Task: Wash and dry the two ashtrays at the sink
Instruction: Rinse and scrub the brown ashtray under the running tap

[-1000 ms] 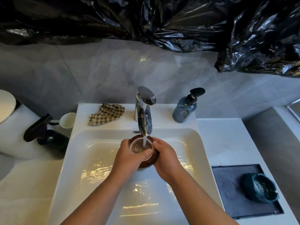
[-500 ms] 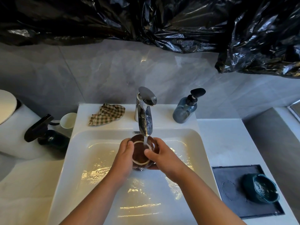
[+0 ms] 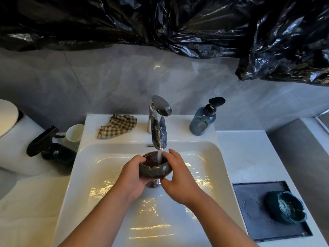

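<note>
A brown glazed ashtray (image 3: 154,169) sits upright under the running chrome faucet (image 3: 159,127), over the white sink (image 3: 219,166). Water falls into its bowl. My left hand (image 3: 132,175) grips its left side and underside. My right hand (image 3: 178,177) touches its right rim with fingers spread. A second, teal ashtray (image 3: 286,207) lies tilted on a dark grey mat (image 3: 256,213) on the counter at the right.
A checked cloth (image 3: 116,126) lies on the sink ledge left of the faucet. A blue soap pump bottle (image 3: 203,120) stands to the right. A dark spray bottle (image 3: 48,147) and a white cup (image 3: 74,132) sit at the left. Black plastic sheeting hangs above.
The ashtray was held with its opening tipped toward me; now it is turned upright beneath the stream. My right-hand fingers have loosened and spread along the rim.
</note>
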Demonstrator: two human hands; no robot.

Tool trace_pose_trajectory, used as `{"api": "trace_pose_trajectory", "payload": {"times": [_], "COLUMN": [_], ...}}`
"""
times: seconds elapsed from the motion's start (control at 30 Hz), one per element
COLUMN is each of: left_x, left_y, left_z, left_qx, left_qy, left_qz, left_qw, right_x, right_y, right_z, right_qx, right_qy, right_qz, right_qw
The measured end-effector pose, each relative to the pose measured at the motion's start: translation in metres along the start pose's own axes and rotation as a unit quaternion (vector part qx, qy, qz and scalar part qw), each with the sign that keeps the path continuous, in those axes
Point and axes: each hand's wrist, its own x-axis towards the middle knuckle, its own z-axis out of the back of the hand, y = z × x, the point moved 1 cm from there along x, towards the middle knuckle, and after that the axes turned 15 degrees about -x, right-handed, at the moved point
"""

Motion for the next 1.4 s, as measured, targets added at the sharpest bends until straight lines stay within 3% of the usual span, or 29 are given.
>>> {"api": "trace_pose_trajectory", "payload": {"times": [0.17, 0.3, 0.53, 0.73, 0.8, 0.87, 0.93, 1.07, 1.4], "left_x": [0.003, -0.001, -0.006, -0.001, 0.0, 0.0, -0.002, -0.005, -0.008], "left_y": [0.001, 0.0, -0.007, -0.01, -0.008, -0.004, -0.003, -0.002, 0.001], "left_z": [0.001, -0.001, 0.003, 0.006, 0.009, 0.009, 0.008, 0.005, 0.003], "left_qx": [0.009, 0.041, 0.188, 0.184, 0.179, 0.182, 0.182, 0.169, 0.114], "left_qy": [0.033, 0.062, 0.101, 0.073, 0.059, 0.052, 0.049, 0.044, 0.038], "left_qz": [-0.069, -0.108, -0.095, -0.05, -0.045, -0.041, -0.039, -0.025, 0.0], "left_qw": [0.997, 0.991, 0.972, 0.979, 0.981, 0.981, 0.981, 0.984, 0.993], "right_x": [0.005, 0.009, 0.01, 0.007, 0.009, 0.013, 0.016, 0.028, 0.032], "right_y": [-0.001, 0.0, -0.005, 0.001, 0.009, 0.024, 0.047, 0.08, 0.078], "right_z": [-0.002, 0.003, -0.001, 0.005, 0.021, 0.048, 0.075, 0.099, 0.085], "right_qx": [0.247, 0.2, 0.14, 0.077, 0.003, -0.06, -0.1, -0.234, -0.274], "right_qy": [0.069, 0.106, 0.027, 0.031, -0.027, -0.134, -0.196, -0.153, -0.121], "right_qz": [-0.133, -0.221, -0.184, -0.137, -0.111, -0.085, -0.002, 0.114, 0.12], "right_qw": [0.957, 0.949, 0.972, 0.987, 0.993, 0.986, 0.976, 0.953, 0.946]}}
